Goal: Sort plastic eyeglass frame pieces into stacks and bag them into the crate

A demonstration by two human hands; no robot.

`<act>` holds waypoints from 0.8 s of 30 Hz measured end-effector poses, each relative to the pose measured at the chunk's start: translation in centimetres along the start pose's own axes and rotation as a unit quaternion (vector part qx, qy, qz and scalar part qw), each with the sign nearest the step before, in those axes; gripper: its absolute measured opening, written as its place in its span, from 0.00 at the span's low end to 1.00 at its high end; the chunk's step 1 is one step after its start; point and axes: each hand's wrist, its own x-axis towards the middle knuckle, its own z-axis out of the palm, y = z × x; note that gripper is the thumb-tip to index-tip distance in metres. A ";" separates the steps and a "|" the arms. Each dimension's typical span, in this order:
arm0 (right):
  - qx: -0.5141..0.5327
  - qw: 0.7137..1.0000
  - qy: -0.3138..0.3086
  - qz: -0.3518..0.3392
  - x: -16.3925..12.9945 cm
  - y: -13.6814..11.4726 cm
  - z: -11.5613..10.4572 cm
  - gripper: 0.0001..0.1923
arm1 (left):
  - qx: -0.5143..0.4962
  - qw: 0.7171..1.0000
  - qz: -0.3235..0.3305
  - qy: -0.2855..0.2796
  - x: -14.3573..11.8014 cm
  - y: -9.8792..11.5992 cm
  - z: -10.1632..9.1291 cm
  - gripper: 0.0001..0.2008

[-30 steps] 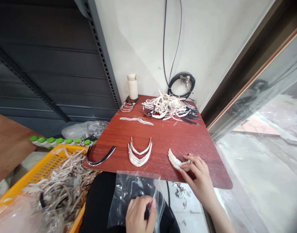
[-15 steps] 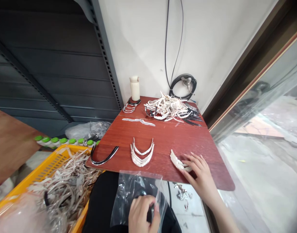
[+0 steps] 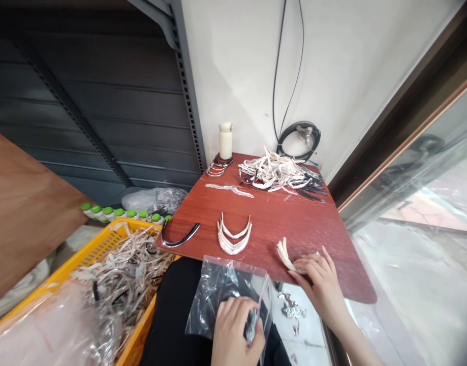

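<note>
our right hand (image 3: 319, 277) has gathered the white curved pieces (image 3: 285, 255) at the tabletop (image 3: 324, 234) near edge, fingers now closed on them | left hand (image 3: 237, 330) pinches the clear bag (image 3: 218, 295) open on our lap

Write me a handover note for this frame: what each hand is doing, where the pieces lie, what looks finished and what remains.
Left hand: pinches the clear plastic bag open on the lap.
Right hand: grips a small stack of white curved plastic pieces at the red wooden table edge.
Done: another nested white stack sits mid-table.
Left: this stack not yet bagged; a tangled white pile at the back, more in the yellow crate.
</note>
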 end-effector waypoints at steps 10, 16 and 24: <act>0.187 0.982 -0.042 -0.003 -1.0 -3.4 -2.5 0.06 | 0.020 1.000 0.009 -0.021 -0.1 0.0 -0.2 0.07; 0.234 0.958 -0.153 -0.055 -4.4 -6.1 -2.5 0.08 | 0.054 0.997 0.031 -0.041 0.4 0.1 -1.5 0.03; 0.110 0.977 -0.157 -0.097 -6.3 -7.0 -1.1 0.10 | 0.186 0.979 0.077 0.038 -1.4 2.0 -2.3 0.08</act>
